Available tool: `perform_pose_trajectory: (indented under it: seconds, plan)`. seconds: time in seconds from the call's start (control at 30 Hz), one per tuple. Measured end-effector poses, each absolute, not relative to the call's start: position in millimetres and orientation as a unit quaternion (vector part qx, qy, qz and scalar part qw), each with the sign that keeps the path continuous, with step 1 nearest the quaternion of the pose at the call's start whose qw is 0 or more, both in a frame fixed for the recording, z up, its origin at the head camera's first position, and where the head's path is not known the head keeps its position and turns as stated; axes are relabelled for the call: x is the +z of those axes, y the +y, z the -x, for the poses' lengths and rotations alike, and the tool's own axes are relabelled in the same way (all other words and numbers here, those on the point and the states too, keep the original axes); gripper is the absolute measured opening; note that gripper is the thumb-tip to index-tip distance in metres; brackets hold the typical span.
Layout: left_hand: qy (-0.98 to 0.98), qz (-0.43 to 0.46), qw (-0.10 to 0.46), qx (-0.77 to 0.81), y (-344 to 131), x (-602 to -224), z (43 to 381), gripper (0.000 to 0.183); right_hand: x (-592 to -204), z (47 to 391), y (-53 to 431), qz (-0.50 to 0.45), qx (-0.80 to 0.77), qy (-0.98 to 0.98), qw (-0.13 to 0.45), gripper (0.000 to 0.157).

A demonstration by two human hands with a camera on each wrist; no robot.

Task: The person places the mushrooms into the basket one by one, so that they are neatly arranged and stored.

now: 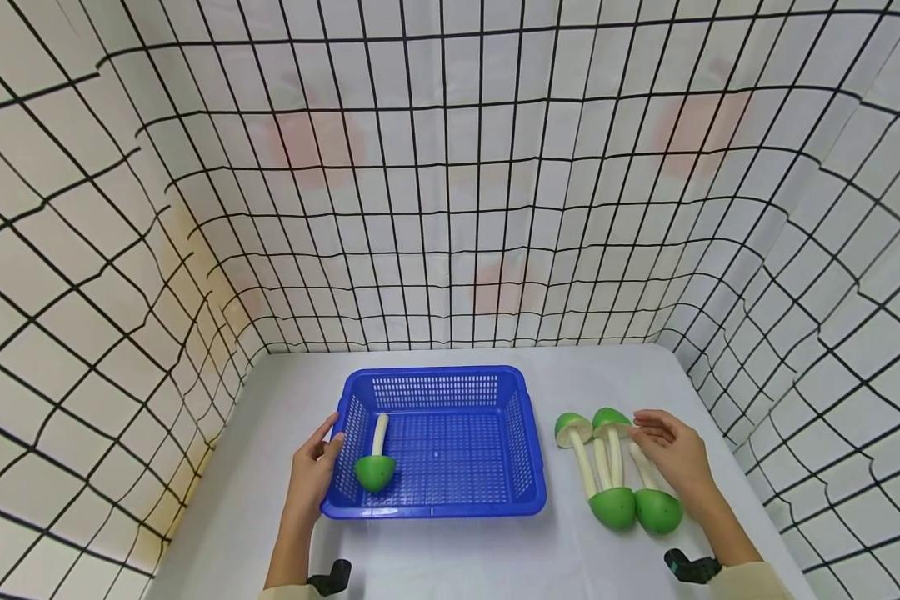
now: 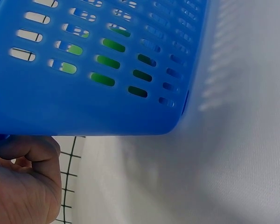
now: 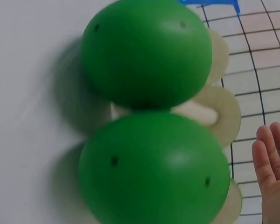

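Left hand (image 1: 312,468) at the left side of the basket (image 1: 431,511); forearm comes in from the near side, angled slightly right. Thumb bends over the rim, fingers on the outer side; a light, partly closed hold on the left wall.

Basket sits on the white table (image 1: 457,558). Inside, near its left wall: 1 mushroom (image 1: 375,473), green cap near, pale stem pointing far.

Right hand (image 1: 671,450) hangs over the right side of the group of mushrooms (image 1: 612,509), right of the basket. Forearm slants far and left from the near right; fingers loosely extended leftward, slightly bent, grasping nothing. Fingertips overlap a far cap in the head view; cannot tell whether they touch it.

Group: at least 4, stems side by side; 2 caps near, 2 far. Black mesh (image 1: 446,164) stands beyond.
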State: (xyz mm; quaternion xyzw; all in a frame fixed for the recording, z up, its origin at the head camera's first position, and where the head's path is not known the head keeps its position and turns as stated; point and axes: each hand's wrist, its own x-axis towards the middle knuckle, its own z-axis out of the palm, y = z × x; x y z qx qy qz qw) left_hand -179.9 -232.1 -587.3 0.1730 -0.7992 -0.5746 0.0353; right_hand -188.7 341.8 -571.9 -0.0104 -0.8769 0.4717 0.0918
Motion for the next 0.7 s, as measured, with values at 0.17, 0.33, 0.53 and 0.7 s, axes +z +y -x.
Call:
perform_pose_trajectory:
  seconds: [0.17, 0.33, 0.53, 0.7]
  plan:
    - [-0.796, -0.173, 0.035, -0.579, -233.5, -587.9, 179.5, 0.051, -575.7, 185.5, 356.9, 0.037, 0.444, -0.889, 0.107, 0.042]
    - [-0.800, -0.169, 0.038, -0.575, -234.4, -585.3, 178.8, 0.050, -589.4, 182.1, 375.5, 0.072, 0.423, -0.895, 0.122, 0.040]
    - [-0.798, -0.172, 0.033, -0.577, -235.2, -583.0, 179.6, 0.051, -592.1, 177.0, 389.9, 0.126, 0.412, -0.895, 0.115, 0.043]
    - [-0.795, -0.173, 0.028, -0.580, -233.7, -585.5, 179.2, 0.051, -592.7, 174.1, 401.5, 0.151, 0.379, -0.908, 0.092, 0.052]
